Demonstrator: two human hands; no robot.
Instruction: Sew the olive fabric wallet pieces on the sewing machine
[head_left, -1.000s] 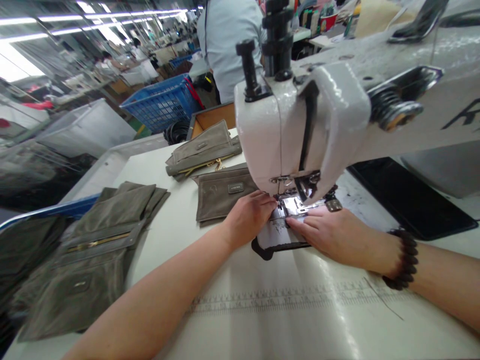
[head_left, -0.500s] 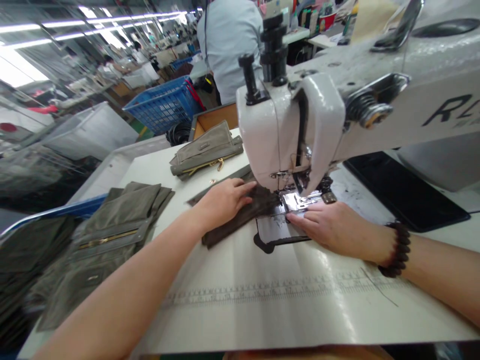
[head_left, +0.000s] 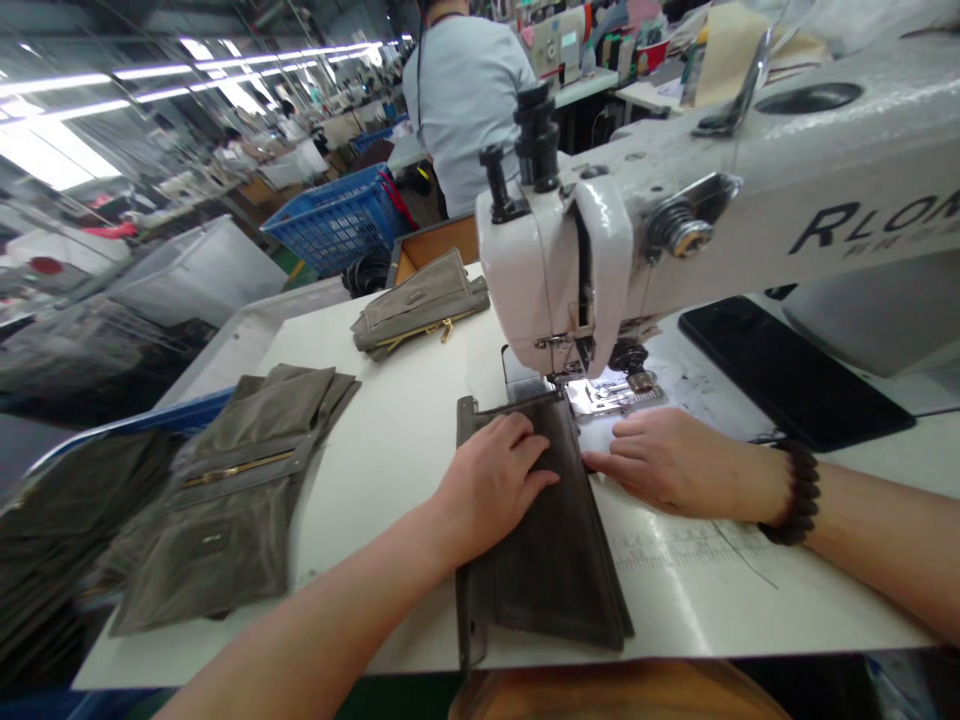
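A dark brown-olive fabric bag panel [head_left: 551, 560] lies on the table, its far edge by the presser foot of a white sewing machine [head_left: 525, 270]. My left hand [head_left: 499, 480] rests on top of the panel, palm down with fingers spread a little. Beside the panel's right edge is my right hand [head_left: 652, 460], its index finger stretched out so the tip meets that edge near the metal needle plate [head_left: 607, 395]. The other right-hand fingers are curled, and I see nothing inside them.
Olive zippered pieces [head_left: 232, 490] lie at the left, near a blue crate of dark fabric. Another zippered piece [head_left: 420, 305] is behind. A black phone-like slab [head_left: 795, 370] lies right, under the machine arm. A person [head_left: 469, 100] sits ahead by a blue basket [head_left: 337, 220].
The panel has turned and now extends toward the table's front edge. My left hand moved right and nearer with it. My right hand shifted slightly nearer.
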